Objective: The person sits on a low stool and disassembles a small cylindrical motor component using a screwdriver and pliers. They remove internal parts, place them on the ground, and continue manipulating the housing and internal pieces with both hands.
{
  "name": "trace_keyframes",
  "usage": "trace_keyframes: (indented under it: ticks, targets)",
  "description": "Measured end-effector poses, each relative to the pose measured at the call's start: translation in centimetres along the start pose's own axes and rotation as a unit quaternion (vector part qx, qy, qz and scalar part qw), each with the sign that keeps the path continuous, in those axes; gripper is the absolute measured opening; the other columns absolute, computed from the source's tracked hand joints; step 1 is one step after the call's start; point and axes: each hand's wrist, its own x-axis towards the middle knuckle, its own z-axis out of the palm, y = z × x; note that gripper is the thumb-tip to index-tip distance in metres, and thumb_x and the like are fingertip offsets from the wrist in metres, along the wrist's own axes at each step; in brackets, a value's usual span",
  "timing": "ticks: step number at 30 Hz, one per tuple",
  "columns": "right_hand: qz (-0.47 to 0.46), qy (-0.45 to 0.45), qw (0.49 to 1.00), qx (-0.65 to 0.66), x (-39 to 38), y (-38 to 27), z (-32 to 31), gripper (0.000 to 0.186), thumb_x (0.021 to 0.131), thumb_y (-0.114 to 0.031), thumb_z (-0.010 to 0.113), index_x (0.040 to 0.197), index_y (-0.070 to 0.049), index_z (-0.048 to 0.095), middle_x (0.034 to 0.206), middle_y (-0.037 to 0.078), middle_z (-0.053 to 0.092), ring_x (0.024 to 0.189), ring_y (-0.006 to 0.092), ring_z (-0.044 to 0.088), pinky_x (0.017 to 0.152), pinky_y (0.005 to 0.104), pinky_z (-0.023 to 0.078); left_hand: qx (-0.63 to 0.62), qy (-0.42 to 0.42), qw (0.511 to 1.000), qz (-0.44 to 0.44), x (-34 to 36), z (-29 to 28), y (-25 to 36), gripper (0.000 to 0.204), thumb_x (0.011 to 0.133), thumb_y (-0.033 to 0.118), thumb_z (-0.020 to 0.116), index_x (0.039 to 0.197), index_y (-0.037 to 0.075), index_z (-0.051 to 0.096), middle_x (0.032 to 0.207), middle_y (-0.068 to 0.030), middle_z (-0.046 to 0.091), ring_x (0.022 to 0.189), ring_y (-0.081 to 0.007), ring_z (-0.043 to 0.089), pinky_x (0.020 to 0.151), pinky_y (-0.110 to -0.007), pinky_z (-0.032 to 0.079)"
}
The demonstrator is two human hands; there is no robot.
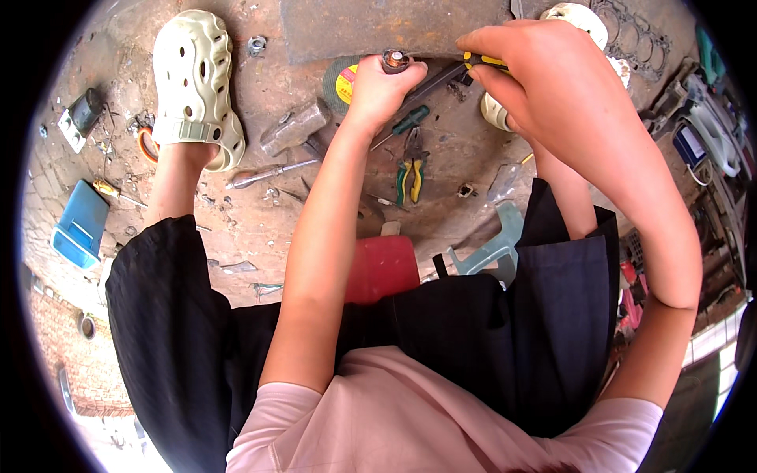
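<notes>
My left hand (378,98) is closed round a small dark cylindrical part (396,61) with a copper-coloured core at its top end. To its right, my right hand (544,75) grips a tool with a yellow and black handle (486,61); its working end is not clear to me. Both hands are at the near edge of a rusty metal plate (378,35). Beside my left hand lies a dark disc with a yellow label (344,83). Below the hands, pliers with green and yellow handles (410,177) and a green-handled screwdriver (410,119) rest on the floor.
A hammer (293,128) and a long screwdriver (272,173) lie left of my left forearm. A blue container (82,221) stands far left. Between my legs are a red seat (385,268) and a pale green stool (497,246). Metal scraps and parts (694,134) crowd the right side.
</notes>
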Motion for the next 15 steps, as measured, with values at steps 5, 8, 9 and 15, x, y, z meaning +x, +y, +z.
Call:
trace_keyframes:
  ticks: [5,8,9,15]
  targets:
    - [0.003,0.001,1.0,-0.006,-0.1,-0.3,0.1,0.02,0.08,-0.009,0.066,0.098,0.0,0.069,0.082,0.018,0.067,0.079,0.036,0.064,0.071,0.0426,0.051,0.007,0.006,1.0,0.011,-0.2,0.1,0.4,0.02,0.081,0.012,0.068,0.065,0.009,0.058,0.056,0.0075,0.047,0.048,-0.003,0.037,0.045,-0.024,0.027]
    - [-0.008,0.005,1.0,-0.013,0.0,-0.5,0.2,0.018,0.08,-0.009,0.066,0.095,0.0,0.069,0.081,0.018,0.066,0.078,0.036,0.064,0.071,0.0433,0.051,0.007,0.008,1.0,0.019,-0.3,0.2,0.6,0.019,0.081,0.012,0.068,0.065,0.008,0.059,0.056,0.0073,0.048,0.048,-0.0029,0.038,0.045,-0.024,0.028]
    - [-0.002,-0.005,1.0,-0.01,0.1,-0.4,0.5,0.018,0.08,-0.01,0.066,0.095,-0.001,0.069,0.081,0.017,0.066,0.078,0.0359,0.064,0.071,0.0433,0.051,0.008,0.007,1.0,0.012,-0.3,0.1,0.6,0.018,0.081,0.011,0.068,0.065,0.007,0.059,0.056,0.0072,0.048,0.048,-0.0029,0.038,0.045,-0.024,0.028]
    - [0.049,-0.124,0.991,-0.01,1.0,-1.3,-1.1,0.013,0.08,-0.011,0.061,0.085,-0.001,0.068,0.075,0.018,0.066,0.077,0.0348,0.066,0.071,0.0412,0.052,0.031,-0.005,0.999,0.007,-0.1,-0.8,-0.2,0.019,0.081,0.012,0.068,0.065,0.008,0.058,0.057,0.0068,0.048,0.048,-0.0029,0.038,0.044,-0.024,0.028]
